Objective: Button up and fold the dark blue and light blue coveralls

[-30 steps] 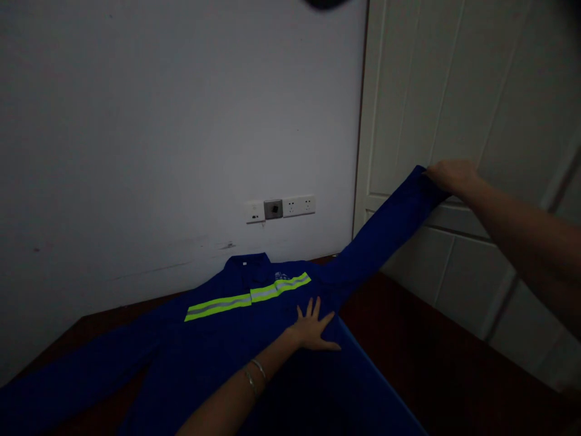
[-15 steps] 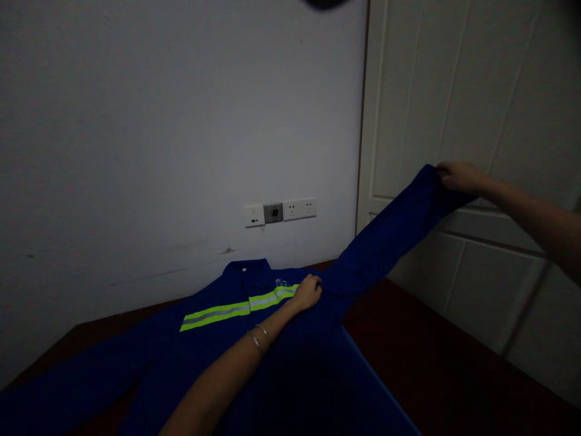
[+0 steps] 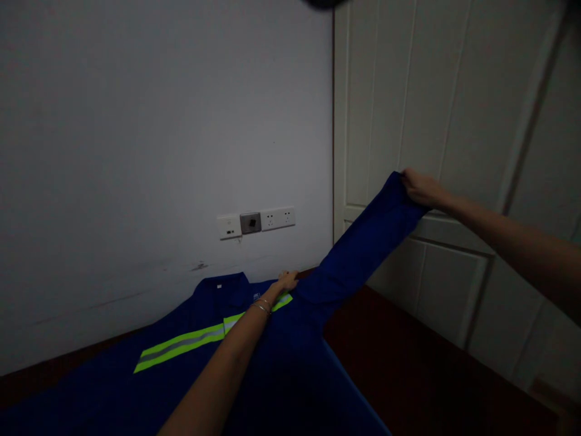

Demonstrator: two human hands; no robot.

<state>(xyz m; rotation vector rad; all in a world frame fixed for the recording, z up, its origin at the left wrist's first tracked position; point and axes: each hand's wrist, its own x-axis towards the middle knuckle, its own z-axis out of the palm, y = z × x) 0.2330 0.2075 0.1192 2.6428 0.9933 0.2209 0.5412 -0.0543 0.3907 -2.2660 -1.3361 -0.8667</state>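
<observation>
A blue work jacket (image 3: 181,387) with a collar and a yellow-green and silver reflective stripe (image 3: 181,347) across its chest lies spread out in front of me. My right hand (image 3: 420,189) is closed on the cuff end of one sleeve (image 3: 363,242), which rises taut and slanting to the right. At the shoulder where that sleeve begins, my left hand (image 3: 288,280) has its fingers curled on the cloth. Two thin bangles (image 3: 262,304) circle my left wrist. The jacket's lower part is lost in darkness.
A pale wall stands behind the jacket, with a row of sockets (image 3: 256,222) low on it. To the right is a white panelled door (image 3: 408,121). The dark red surface (image 3: 390,339) under the jacket shows beside it.
My view has turned to the right. My left hand has moved from the stripe's end up to the shoulder's top edge. My right hand still holds the sleeve up.
</observation>
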